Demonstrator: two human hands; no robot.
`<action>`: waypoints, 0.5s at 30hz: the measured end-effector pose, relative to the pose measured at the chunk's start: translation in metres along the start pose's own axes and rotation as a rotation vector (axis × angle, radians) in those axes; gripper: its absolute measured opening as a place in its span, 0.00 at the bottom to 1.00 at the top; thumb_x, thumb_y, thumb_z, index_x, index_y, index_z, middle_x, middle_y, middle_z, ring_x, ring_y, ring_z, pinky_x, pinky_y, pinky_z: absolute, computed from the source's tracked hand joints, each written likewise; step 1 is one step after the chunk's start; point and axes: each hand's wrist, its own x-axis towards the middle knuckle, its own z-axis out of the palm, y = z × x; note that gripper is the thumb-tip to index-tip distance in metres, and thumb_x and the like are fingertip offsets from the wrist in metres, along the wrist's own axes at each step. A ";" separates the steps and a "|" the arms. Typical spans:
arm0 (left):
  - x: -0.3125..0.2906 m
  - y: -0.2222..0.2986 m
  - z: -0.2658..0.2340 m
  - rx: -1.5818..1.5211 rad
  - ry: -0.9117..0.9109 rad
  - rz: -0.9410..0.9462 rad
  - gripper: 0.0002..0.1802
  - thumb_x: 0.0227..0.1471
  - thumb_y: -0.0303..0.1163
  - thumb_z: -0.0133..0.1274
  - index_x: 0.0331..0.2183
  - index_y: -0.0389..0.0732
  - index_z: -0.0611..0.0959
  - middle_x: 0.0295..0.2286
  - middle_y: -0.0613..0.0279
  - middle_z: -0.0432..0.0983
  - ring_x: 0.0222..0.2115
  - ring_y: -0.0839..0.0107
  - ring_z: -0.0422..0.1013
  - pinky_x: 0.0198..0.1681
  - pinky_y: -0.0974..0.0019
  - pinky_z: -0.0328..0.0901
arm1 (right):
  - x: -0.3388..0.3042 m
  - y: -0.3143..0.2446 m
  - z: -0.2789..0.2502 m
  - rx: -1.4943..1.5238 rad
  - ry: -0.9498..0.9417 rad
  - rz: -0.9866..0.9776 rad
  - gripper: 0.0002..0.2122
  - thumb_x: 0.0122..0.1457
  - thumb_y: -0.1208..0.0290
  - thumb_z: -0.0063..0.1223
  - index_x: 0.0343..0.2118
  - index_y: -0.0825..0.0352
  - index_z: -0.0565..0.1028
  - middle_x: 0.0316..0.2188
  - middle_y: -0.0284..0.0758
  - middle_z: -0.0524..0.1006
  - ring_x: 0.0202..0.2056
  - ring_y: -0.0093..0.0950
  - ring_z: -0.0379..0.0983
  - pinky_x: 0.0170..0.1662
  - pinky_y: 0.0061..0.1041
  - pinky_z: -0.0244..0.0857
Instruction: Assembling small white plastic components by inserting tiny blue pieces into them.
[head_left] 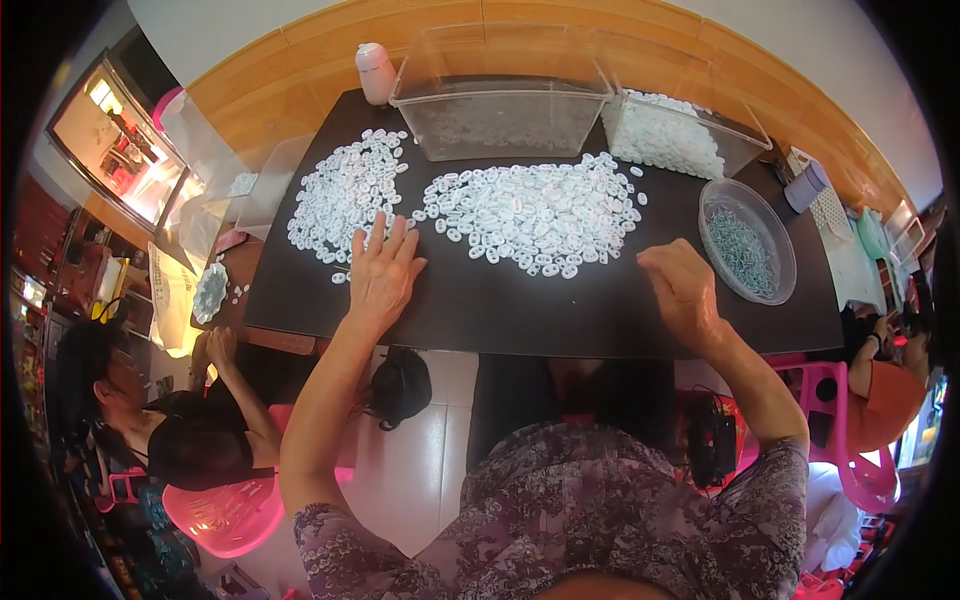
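Note:
My left hand (385,268) lies at the near right edge of a loose pile of small white oval plastic pieces (345,195), palm down with fingers outstretched. Its fingertips reach the pieces. A larger pile of the same white pieces (540,215) spreads over the middle of the dark table (470,315). To the right of that pile, my right hand (682,288) is held near the table's front, fingers curled together. Whatever they may hold is hidden. Beside it stands a round clear dish (787,262) of small grey metal screws or pins (740,248).
A large clear bin (505,120) stands at the back, next to another bin (735,140) with white pieces in it. A pink bottle (375,75) and a grey-purple cup (806,187) are on the table. One person sits at left on a pink chair (225,515); another is at right.

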 end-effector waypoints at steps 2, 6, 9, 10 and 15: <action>0.011 0.004 -0.002 -0.013 0.002 0.011 0.23 0.43 0.38 0.57 0.41 0.36 0.75 0.46 0.53 0.67 0.50 0.49 0.60 0.48 0.43 0.53 | -0.002 -0.001 0.000 0.002 -0.010 0.003 0.10 0.39 0.90 0.51 0.27 0.71 0.72 0.27 0.39 0.74 0.27 0.36 0.68 0.29 0.29 0.64; 0.021 0.005 0.003 -0.004 -0.032 0.032 0.24 0.45 0.41 0.55 0.41 0.35 0.75 0.46 0.53 0.67 0.50 0.49 0.59 0.49 0.42 0.51 | -0.004 -0.003 0.000 0.020 -0.023 0.015 0.10 0.39 0.90 0.51 0.27 0.71 0.72 0.27 0.39 0.74 0.27 0.36 0.69 0.29 0.29 0.64; 0.022 0.002 0.007 0.016 -0.091 0.009 0.24 0.46 0.43 0.53 0.40 0.33 0.75 0.45 0.52 0.67 0.51 0.49 0.58 0.50 0.42 0.49 | -0.009 -0.003 0.000 0.027 -0.023 0.025 0.10 0.39 0.90 0.51 0.27 0.71 0.72 0.27 0.39 0.74 0.28 0.36 0.69 0.29 0.29 0.64; 0.022 0.001 0.009 0.016 -0.091 0.011 0.24 0.46 0.43 0.53 0.40 0.33 0.75 0.45 0.52 0.67 0.51 0.49 0.58 0.50 0.42 0.49 | -0.011 -0.002 0.000 0.026 -0.022 0.026 0.10 0.39 0.90 0.51 0.27 0.71 0.72 0.27 0.39 0.74 0.28 0.36 0.69 0.29 0.29 0.64; 0.024 -0.006 0.012 0.077 -0.113 -0.043 0.21 0.47 0.40 0.53 0.37 0.32 0.77 0.44 0.50 0.69 0.51 0.49 0.58 0.51 0.41 0.49 | -0.018 0.000 -0.002 0.021 -0.030 0.070 0.10 0.40 0.90 0.51 0.27 0.71 0.72 0.27 0.39 0.74 0.28 0.36 0.69 0.29 0.29 0.64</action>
